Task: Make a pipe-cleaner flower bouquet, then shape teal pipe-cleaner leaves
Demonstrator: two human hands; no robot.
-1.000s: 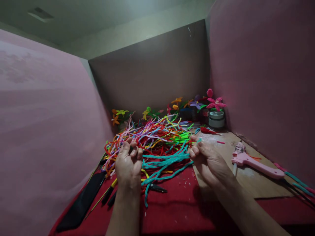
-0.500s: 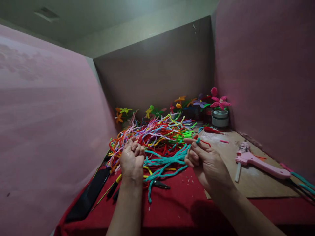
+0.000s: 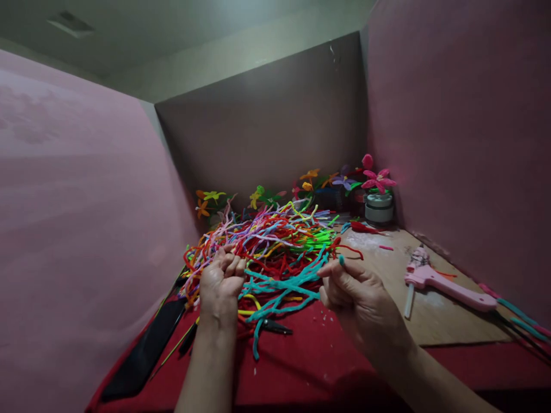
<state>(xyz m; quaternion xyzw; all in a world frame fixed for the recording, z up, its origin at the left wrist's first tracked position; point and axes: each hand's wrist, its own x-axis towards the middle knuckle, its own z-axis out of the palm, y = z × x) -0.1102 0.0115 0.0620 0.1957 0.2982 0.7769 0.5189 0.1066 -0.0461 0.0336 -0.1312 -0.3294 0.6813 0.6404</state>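
Note:
My right hand [image 3: 359, 295] is closed in a pinch, thumb against forefinger, and the tip of a teal pipe cleaner [image 3: 341, 260] pokes up from it. Level with it, my left hand [image 3: 220, 284] has its fingers curled shut; whatever lies inside them is hidden. Between and behind both hands spread several teal pipe cleaners [image 3: 297, 283], part of a tangled multicoloured heap of pipe cleaners [image 3: 275, 226]. A curved red pipe cleaner [image 3: 350, 249] shows just beyond my right fingertips. Dark-jawed pliers [image 3: 275, 327] lie on the red cloth [image 3: 297, 367] below the heap.
On the right, a pink glue gun [image 3: 451, 289] rests on a brown board [image 3: 456, 327]. A black flat object [image 3: 146, 353] lies at the left edge. Pipe-cleaner flowers [image 3: 379, 180] stand along the back, one above a grey-white jar [image 3: 379, 209]. Pink walls rise on both sides.
The whole view has shifted slightly left. My right hand sits a little lower, uncovering more of the red pipe cleaner, and less of the teal tip sticks out. Both hands stay closed.

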